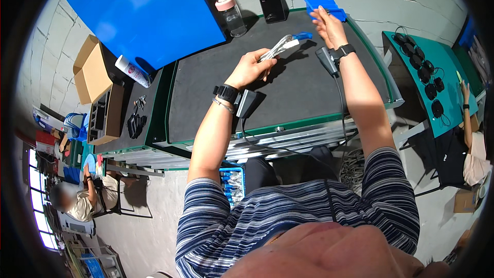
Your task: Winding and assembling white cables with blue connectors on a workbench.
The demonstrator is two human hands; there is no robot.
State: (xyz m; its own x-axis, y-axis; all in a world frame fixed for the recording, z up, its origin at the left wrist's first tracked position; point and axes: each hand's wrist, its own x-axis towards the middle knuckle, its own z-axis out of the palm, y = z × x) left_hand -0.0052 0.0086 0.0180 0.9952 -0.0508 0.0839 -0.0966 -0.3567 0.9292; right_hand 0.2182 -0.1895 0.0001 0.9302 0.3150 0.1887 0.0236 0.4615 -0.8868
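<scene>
My left hand (250, 67) is clenched around a bundle of clear-wrapped cable (278, 48) with a blue plug end, held just above the middle of the dark tabletop (288, 98). Farther out, my right hand (327, 27) reaches to the far edge, its fingers touching a blue tray (321, 4); whether it grips, I cannot tell. A clear pink-lidded jar (231, 16) and a black box (271, 2) stand along that far edge to the left.
</scene>
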